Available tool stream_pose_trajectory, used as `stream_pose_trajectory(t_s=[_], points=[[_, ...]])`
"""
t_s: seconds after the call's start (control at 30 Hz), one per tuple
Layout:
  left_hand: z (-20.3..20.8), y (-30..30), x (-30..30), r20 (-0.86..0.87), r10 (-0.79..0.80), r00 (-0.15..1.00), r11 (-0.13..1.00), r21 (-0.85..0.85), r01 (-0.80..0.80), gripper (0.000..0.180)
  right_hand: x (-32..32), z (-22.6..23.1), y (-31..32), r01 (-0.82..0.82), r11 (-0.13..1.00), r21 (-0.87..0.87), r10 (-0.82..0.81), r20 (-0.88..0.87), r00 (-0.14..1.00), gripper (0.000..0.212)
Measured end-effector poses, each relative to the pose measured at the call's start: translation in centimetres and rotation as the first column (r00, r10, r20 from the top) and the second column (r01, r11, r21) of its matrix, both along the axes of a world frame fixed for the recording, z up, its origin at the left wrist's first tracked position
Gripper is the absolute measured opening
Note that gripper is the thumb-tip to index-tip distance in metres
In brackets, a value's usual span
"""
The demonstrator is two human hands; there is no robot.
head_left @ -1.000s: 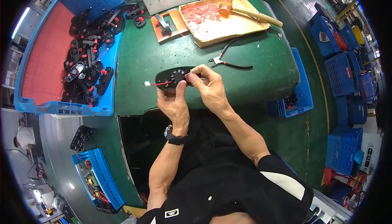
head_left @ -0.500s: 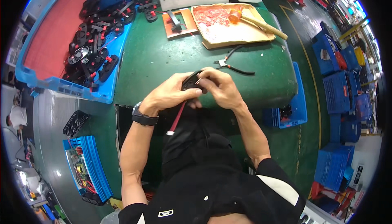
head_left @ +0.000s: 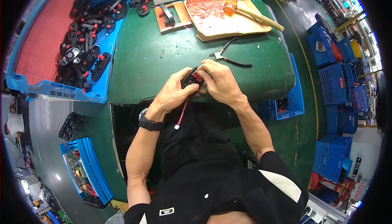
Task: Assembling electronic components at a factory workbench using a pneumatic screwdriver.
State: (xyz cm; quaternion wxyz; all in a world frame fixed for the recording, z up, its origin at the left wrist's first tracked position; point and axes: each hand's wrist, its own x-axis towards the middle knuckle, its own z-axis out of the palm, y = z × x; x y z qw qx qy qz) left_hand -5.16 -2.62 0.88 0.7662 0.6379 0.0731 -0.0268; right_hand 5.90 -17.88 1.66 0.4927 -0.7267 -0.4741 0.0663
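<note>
My left hand (head_left: 170, 93) is closed round a small black plastic housing (head_left: 188, 82), its thumb lying across the near end. A bit of red shows inside the housing. From its underside a dark red cable (head_left: 182, 112) hangs down, ending in a white connector (head_left: 177, 127). My right hand (head_left: 222, 83) has thumb and forefinger pinched at the housing's right upper edge, where thin wires seem to show; the fingers hide exactly what they grip. Just beyond the hands, cutting pliers (head_left: 237, 64) with black handles lie spread on the green bench (head_left: 139, 67).
A blue crate (head_left: 65, 90) with many black housings stands at left. On the bench are an orange fixture plate (head_left: 182, 15), a cardboard tray (head_left: 228, 31) of red pieces, and a mallet (head_left: 261, 18) across it. Blue bins (head_left: 295, 109) sit beyond the bench's right edge.
The housing is tilted a little differently, so its red part shows more. The cable end has swung slightly right and up. Bench items sit a bit higher and further left in view.
</note>
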Motion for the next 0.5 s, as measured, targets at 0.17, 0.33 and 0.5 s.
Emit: stream_pose_trajectory(t_s=[0.17, 0.33, 0.5], points=[[0.2, 0.1, -0.2, -0.001, 0.025, 1.0, 0.999, -0.026, -0.025, 0.021, 0.4, 1.1, -0.2, -0.082, 0.997, -0.012, 0.082, 0.01, 0.997, 0.008], [-0.2, 0.1, -0.2, -0.021, 0.039, 0.999, 0.999, 0.029, -0.038, 0.017, -0.2, -0.3, 0.4, -0.006, 0.998, -0.055, 0.015, 0.167, 0.986, 0.007], [-1.1, -0.2, 0.1, -0.002, 0.135, 0.991, 0.99, 0.033, -0.135, 0.015, -1.8, -1.1, 0.7, 0.11, 0.994, -0.03, -0.095, 0.315, 0.944, 0.006]])
